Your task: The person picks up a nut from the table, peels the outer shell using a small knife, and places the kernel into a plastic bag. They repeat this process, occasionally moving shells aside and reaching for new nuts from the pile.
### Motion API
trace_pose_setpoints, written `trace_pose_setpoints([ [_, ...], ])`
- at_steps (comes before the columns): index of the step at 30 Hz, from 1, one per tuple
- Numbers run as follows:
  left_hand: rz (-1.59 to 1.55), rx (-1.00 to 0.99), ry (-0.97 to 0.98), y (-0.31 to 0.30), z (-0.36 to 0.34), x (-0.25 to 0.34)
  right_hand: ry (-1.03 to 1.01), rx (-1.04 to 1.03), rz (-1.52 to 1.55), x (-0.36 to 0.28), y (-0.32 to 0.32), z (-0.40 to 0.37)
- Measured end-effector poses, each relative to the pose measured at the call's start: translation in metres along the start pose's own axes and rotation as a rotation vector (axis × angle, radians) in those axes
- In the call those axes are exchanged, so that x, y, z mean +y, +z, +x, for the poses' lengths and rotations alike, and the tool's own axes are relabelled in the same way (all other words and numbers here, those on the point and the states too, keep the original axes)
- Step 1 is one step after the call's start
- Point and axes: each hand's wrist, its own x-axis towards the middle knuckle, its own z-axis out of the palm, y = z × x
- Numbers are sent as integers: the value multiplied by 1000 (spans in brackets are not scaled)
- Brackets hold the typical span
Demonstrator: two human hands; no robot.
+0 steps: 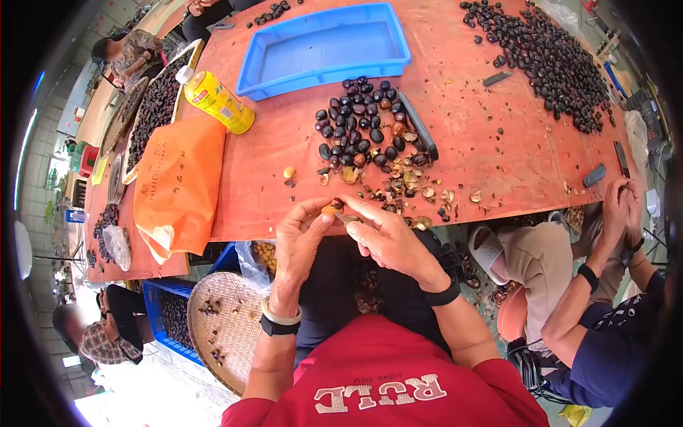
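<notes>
At the table's near edge, my left hand [302, 231] pinches a small, partly peeled nut [332, 208] with yellowish flesh and some dark shell. My right hand [380, 238] meets it from the right, its fingers closed round a small tool [347, 219] whose thin end touches the nut; most of it is hidden. Just beyond my hands lie broken shells [409, 181] and a pile of dark nuts [356, 121]. One peeled yellow nut [289, 172] rests on the table to the left of them.
On the red table [277, 142] are a blue tray [324, 82], a yellow bottle [220, 103], an orange bag [178, 186] and a large dark nut pile [551, 67]. A round woven tray [231, 313] is lower left. A co-worker's hands [620, 206] are at the right.
</notes>
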Motion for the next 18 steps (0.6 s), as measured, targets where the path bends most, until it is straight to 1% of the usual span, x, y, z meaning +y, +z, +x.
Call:
trace_pose_setpoints([
  [3, -29, -14, -30, 0, -3, 2, 23, 4, -1, -3, 1, -2],
  [6, -18, -10, -18, -1, -4, 0, 46, 14, -59, -3, 1, -3],
  [9, -27, -27, -23, -3, -3, 0, -7, 32, -141, 5, 3, 0],
  [11, -12, -45, -61, -3, -3, 0, -210, 134, -325, 14, 7, 3],
  [12, -13, -45, -60, -1, -4, 0, -210, 133, -326, 19, 7, 6],
  [14, -69, -119, -15, 5, -8, 0, -302, 297, -322, 26, 5, 13],
  [15, -66, -120, -15, 6, -9, 0, -303, 298, -320, 22, 4, 13],
  [17, -75, -72, 8, 7, -9, 1, 10, 222, 189, 9, -2, 7],
  [18, -75, -73, 11, 5, -7, 0, 64, 181, 310, 5, -7, 4],
])
